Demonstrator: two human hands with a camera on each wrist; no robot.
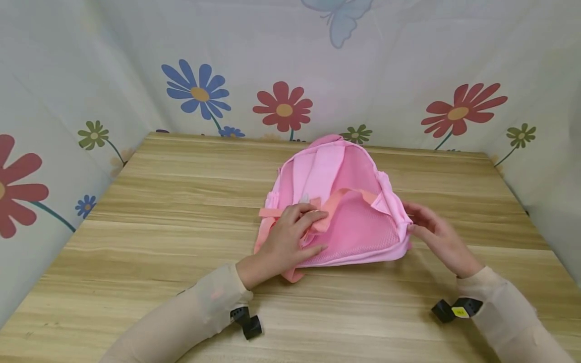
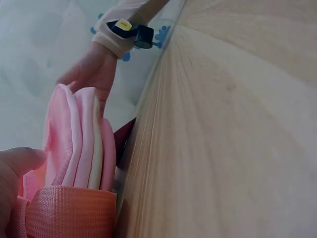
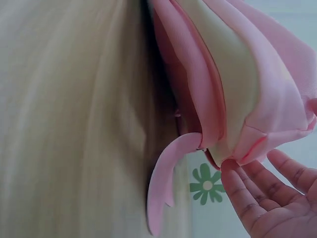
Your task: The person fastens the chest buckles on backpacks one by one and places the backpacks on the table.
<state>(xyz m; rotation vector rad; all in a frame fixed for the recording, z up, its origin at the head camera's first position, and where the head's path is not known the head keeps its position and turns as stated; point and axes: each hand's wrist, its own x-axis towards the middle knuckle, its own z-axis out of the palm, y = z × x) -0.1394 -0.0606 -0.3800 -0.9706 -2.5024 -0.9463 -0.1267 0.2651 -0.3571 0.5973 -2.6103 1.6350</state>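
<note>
My left hand (image 1: pixel 283 241) grips 1 flat orange webbing strap (image 1: pixel 334 202), reachable because the pink mesh-backed fabric backpack (image 1: pixel 367 222) lies straps-up on the light wood-grain table (image 1: pixel 181 201). My right hand (image 1: pixel 439 241), fingers loosely extended, touches its corner, probably steadying it.

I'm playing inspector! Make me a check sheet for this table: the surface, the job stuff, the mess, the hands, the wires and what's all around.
Surface: wood-grain tabletop.
Job's things: pink backpack on the tabletop, strap side facing the head camera; orange strap attached.
Clutter: nothing seen.
Left hand: fingers at the orange strap; grip unclear.
Right hand: fingers touching the backpack's edge.
Cables: nothing seen.
Surroundings: pale backdrop with printed flowers and a butterfly.
</note>
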